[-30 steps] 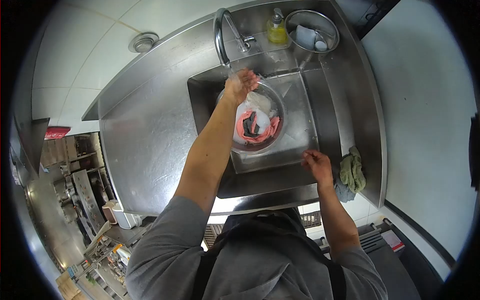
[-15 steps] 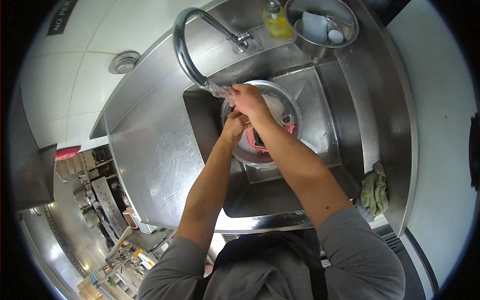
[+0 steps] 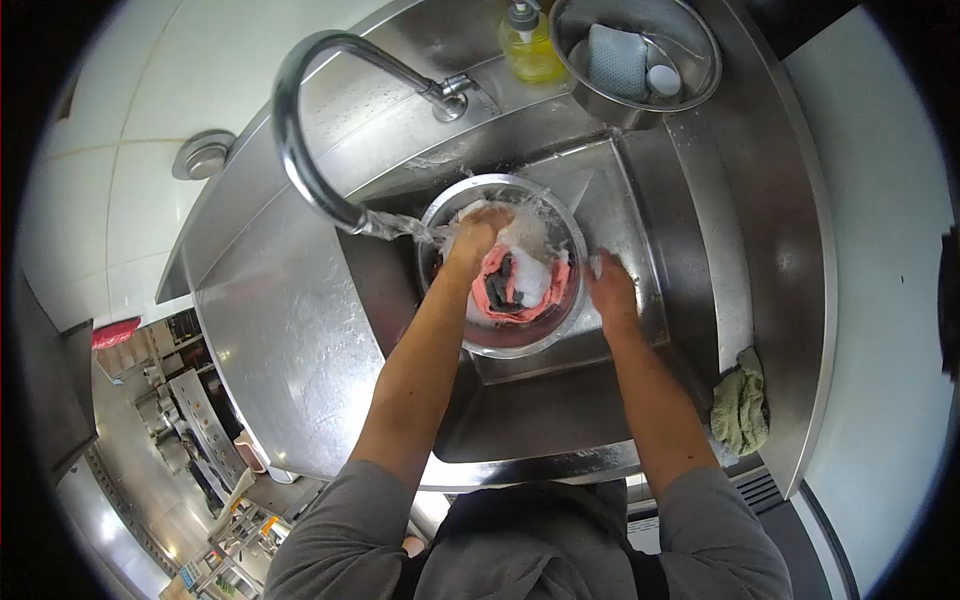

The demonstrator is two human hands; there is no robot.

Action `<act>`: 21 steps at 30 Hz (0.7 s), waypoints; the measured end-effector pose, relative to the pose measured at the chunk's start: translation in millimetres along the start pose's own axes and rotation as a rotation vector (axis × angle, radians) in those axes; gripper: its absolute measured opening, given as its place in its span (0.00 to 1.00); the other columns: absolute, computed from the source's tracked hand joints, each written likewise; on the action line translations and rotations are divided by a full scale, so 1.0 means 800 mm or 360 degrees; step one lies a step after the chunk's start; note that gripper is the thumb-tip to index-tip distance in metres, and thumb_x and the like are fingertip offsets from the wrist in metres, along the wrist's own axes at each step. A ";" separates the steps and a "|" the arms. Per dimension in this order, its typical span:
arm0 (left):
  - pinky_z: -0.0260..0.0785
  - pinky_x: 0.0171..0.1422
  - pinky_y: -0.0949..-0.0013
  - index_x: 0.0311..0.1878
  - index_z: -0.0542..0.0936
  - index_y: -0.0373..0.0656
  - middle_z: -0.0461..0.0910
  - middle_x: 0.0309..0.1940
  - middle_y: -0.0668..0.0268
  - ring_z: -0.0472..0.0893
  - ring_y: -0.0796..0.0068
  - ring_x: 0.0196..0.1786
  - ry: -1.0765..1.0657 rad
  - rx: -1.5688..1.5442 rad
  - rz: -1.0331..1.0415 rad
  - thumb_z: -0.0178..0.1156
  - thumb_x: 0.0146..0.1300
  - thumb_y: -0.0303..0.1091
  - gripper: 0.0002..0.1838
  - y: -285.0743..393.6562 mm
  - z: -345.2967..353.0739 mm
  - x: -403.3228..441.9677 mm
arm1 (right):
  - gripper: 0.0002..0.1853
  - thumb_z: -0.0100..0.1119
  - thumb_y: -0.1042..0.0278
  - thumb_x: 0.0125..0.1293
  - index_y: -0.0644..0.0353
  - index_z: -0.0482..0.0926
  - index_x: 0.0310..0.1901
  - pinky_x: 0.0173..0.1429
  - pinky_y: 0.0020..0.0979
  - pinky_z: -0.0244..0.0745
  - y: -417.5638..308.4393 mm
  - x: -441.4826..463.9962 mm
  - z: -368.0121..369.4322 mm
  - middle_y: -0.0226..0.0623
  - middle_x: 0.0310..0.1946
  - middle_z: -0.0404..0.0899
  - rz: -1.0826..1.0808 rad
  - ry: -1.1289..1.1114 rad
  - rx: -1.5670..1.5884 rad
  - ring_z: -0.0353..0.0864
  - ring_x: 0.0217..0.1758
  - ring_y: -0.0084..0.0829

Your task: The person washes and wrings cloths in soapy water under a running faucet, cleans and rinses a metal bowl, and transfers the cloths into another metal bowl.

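Since half a second ago the right hand (image 3: 615, 290) has parted from the left hand (image 3: 478, 235) and come to just beside the bowl's right rim. The pink and grey cloth (image 3: 505, 293) lies bunched inside the bowl (image 3: 505, 337), with white foam (image 3: 532, 275) on it. The left hand is in the bowl's upper left part, its fingers lost in splash, so whether they grip anything cannot be told; the right hand's fingers are bent, and whether they pinch something or touch the rim is unclear. Water (image 3: 395, 227) slants from the tap (image 3: 288, 140), left of the bowl, onto the left hand's side; struck at the rim, it could spray outside. Were it left running, the bowl might brim over, carrying foam into the sink (image 3: 540, 415) around it. A push by the left hand could slide the bowl, since no firm hold shows. The soap bottle (image 3: 533, 58), above the bowl, seems beyond reach of a knock.
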State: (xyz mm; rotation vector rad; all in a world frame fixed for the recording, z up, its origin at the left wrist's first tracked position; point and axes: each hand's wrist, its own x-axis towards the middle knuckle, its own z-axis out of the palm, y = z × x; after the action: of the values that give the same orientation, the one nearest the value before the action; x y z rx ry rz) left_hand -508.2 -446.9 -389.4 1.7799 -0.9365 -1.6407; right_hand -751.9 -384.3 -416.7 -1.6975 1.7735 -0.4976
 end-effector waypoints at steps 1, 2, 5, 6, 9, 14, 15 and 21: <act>0.62 0.63 0.59 0.54 0.75 0.40 0.74 0.53 0.55 0.73 0.59 0.57 0.0087 0.0889 0.0206 0.58 0.58 0.45 0.25 -0.041 -0.010 0.005 | 0.17 0.56 0.58 0.61 0.65 0.73 0.44 0.48 0.46 0.73 0.013 -0.007 0.008 0.55 0.34 0.78 0.0044 -0.0267 -0.0203 0.78 0.41 0.54; 0.61 0.64 0.58 0.54 0.75 0.41 0.74 0.54 0.53 0.72 0.56 0.57 0.0174 0.1775 0.0417 0.58 0.57 0.48 0.26 -0.087 -0.017 0.006 | 0.17 0.55 0.57 0.62 0.65 0.73 0.43 0.48 0.47 0.72 0.008 -0.009 0.007 0.56 0.34 0.78 0.0220 -0.0444 -0.0114 0.77 0.42 0.56; 0.57 0.67 0.58 0.55 0.74 0.42 0.72 0.54 0.49 0.69 0.54 0.61 0.0280 0.1308 -0.0062 0.58 0.55 0.49 0.28 -0.306 -0.027 0.055 | 0.18 0.55 0.57 0.61 0.67 0.71 0.41 0.47 0.51 0.70 0.018 -0.019 0.023 0.61 0.34 0.77 0.0427 -0.0523 0.0176 0.76 0.42 0.59; 0.57 0.66 0.57 0.56 0.73 0.41 0.71 0.55 0.48 0.69 0.54 0.61 0.0341 0.1407 -0.0088 0.59 0.53 0.49 0.30 -0.270 0.005 0.037 | 0.18 0.56 0.57 0.61 0.67 0.70 0.41 0.47 0.51 0.71 0.018 -0.018 0.025 0.61 0.34 0.77 0.0466 -0.0531 0.0177 0.75 0.42 0.60; 0.58 0.65 0.54 0.58 0.71 0.38 0.69 0.58 0.47 0.69 0.54 0.62 0.0454 0.1595 -0.0159 0.60 0.49 0.50 0.34 -0.189 0.075 -0.002 | 0.19 0.56 0.57 0.61 0.68 0.71 0.40 0.47 0.50 0.71 0.020 -0.024 0.020 0.61 0.35 0.77 0.0504 -0.0516 0.0116 0.76 0.43 0.59; 0.72 0.51 0.55 0.53 0.75 0.40 0.79 0.41 0.49 0.79 0.48 0.45 0.0124 0.1590 -0.0001 0.60 0.48 0.42 0.27 -0.135 0.074 0.016 | 0.17 0.57 0.59 0.61 0.67 0.71 0.41 0.47 0.48 0.72 0.053 -0.033 0.010 0.58 0.36 0.78 0.0699 -0.0604 0.0406 0.77 0.44 0.56; 0.72 0.50 0.55 0.52 0.75 0.43 0.80 0.41 0.49 0.79 0.49 0.44 0.0230 0.1607 0.0140 0.61 0.48 0.43 0.26 -0.129 0.070 0.011 | 0.17 0.57 0.59 0.61 0.67 0.71 0.41 0.47 0.48 0.72 0.059 -0.035 0.009 0.58 0.36 0.78 0.0694 -0.0610 0.0405 0.77 0.44 0.56; 0.72 0.49 0.53 0.54 0.73 0.49 0.80 0.40 0.49 0.79 0.50 0.46 0.0441 0.1661 -0.0112 0.62 0.50 0.48 0.27 -0.025 0.019 -0.051 | 0.17 0.57 0.59 0.60 0.66 0.72 0.41 0.48 0.48 0.72 0.066 -0.033 0.006 0.57 0.36 0.78 0.0644 -0.0554 0.0285 0.76 0.44 0.56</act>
State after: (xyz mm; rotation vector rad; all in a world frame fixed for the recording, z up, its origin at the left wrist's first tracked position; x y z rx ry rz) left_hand -521.1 -401.6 -381.3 2.6074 -1.7866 -0.8931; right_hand -789.0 -352.7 -450.1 -1.1768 1.6950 -0.1628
